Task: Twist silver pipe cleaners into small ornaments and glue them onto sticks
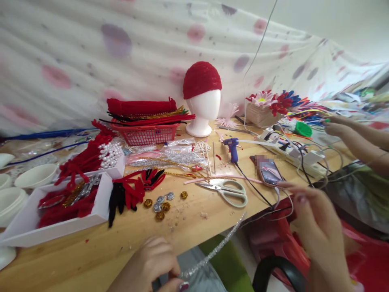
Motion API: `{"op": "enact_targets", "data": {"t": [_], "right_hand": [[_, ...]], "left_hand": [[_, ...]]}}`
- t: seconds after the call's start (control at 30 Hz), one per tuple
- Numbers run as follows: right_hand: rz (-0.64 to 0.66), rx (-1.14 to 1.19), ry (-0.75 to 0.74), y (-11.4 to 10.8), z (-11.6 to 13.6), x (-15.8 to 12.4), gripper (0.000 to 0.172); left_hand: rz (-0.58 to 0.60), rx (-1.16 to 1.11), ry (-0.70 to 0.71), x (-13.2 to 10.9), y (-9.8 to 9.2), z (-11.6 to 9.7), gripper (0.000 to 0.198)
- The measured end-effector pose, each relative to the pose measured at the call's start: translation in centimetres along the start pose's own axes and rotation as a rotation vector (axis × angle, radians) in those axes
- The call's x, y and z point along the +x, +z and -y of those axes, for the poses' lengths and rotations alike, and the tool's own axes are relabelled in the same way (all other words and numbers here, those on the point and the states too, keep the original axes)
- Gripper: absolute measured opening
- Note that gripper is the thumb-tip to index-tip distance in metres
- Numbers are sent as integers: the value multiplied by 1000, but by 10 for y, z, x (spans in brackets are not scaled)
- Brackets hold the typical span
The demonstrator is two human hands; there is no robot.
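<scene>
My left hand [148, 263] is closed at the table's front edge, fingers and thumb pinching the lower end of a silver tinsel pipe cleaner [212, 253]. The stem slants up to the right, its far end free. My right hand [317, 227] is raised off the edge, index finger stretched towards a phone [270, 170] lying face up; whether the fingertip touches it I cannot tell. Nothing shows in that hand. Between the hands and the back lie scissors [232, 192] with pale handles, a blue glue gun [232, 149], and several gold and silver tinsel coils [161, 206].
A white foam head [203, 109] wears a red cap, beside a red basket [146, 134] of pipe cleaners. White trays [103, 194] hold red pieces and pearls. A power strip [291, 152] and cables lie right; another person's hands [346, 129] work there. A red bag hangs below the edge.
</scene>
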State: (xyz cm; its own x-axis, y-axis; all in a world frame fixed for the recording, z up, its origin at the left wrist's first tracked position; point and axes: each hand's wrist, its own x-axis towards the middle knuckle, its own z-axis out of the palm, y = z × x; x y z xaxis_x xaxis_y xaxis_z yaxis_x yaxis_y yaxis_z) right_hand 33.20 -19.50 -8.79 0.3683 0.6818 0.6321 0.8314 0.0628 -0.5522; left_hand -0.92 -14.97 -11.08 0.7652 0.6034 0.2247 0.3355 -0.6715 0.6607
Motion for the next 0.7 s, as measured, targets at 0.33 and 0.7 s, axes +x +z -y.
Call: {"op": "enact_targets", "data": {"t": [0.33, 0.7], "right_hand": [[630, 546, -118, 72, 127, -78, 13], [479, 734, 165, 103, 141, -100, 21]], "left_hand": [[-526, -666, -154, 8, 6, -14, 26], [-1080, -963, -448, 20, 56, -21, 16]]}}
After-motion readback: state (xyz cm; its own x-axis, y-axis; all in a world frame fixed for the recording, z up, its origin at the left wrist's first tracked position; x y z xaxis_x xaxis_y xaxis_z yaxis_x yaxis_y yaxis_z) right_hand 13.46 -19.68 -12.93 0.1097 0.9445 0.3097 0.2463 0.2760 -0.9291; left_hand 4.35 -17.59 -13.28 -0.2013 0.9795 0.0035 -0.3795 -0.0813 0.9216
